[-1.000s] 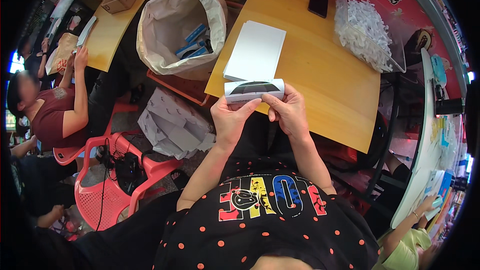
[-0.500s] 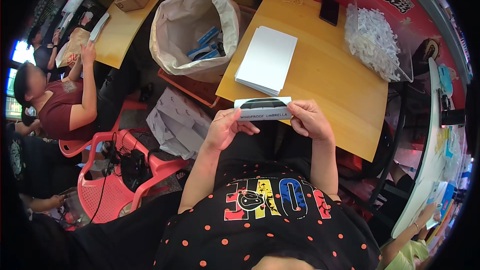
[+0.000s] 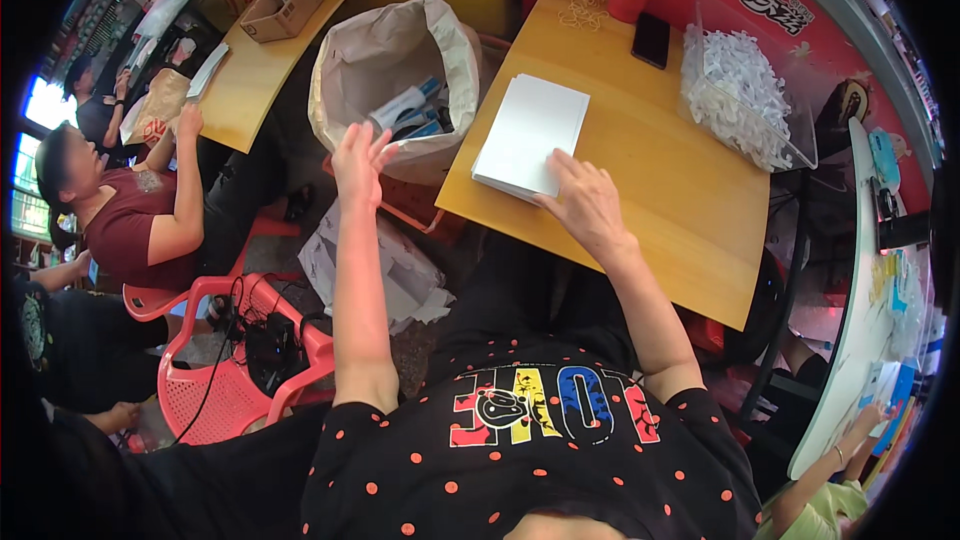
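Near, at twelve o'clock: right hand (image 3: 585, 202), fingers loosely parted, touching the five-o'clock corner of the white sheets (image 3: 535, 125) on the worktop (image 3: 665, 175); I judge a light edge-pinch best for freeing one. Eleven o'clock: left hand (image 3: 362, 165), empty, spread wide. Beyond: the pale sack (image 3: 464, 55)

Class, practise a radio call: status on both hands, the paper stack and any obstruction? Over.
Left hand: open, empty, by near rim of sack. Right hand: fingers on paper stack. Nothing seen blocking the stack.
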The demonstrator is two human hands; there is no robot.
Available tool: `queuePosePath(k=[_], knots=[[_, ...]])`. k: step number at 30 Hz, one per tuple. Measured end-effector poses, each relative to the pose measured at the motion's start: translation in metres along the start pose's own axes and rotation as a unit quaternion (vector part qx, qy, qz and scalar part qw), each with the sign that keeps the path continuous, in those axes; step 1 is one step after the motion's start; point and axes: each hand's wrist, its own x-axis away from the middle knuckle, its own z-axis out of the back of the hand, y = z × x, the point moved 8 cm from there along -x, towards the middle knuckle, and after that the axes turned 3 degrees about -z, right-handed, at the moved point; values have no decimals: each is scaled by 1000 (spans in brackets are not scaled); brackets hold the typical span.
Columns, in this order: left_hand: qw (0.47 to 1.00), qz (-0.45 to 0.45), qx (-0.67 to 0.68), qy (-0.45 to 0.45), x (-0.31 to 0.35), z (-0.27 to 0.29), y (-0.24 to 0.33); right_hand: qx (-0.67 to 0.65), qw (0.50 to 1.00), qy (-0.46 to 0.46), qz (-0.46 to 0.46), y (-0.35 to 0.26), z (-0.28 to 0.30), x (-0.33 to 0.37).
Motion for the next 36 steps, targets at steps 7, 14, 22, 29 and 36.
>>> queuePosePath(k=[7, 14, 22, 29, 36], knots=[[995, 49, -75, -38, 98, 1, -33, 34, 994, 54, 87, -7, -13, 12], [947, 266, 82, -158, 148, -38, -61, -95, 969, 174, 146, -20, 32, 23], [926, 252, 208, -191, 150, -65, -50, -333, 932, -12, 141, -59, 65, 54], [924, -140, -107, -339, 183, -93, 27, -626, 757, -32, -183, -1, 41, 50], [765, -360, -333, -417, 221, -122, 54, -705, 658, -109, -240, 10, -16, 52]])
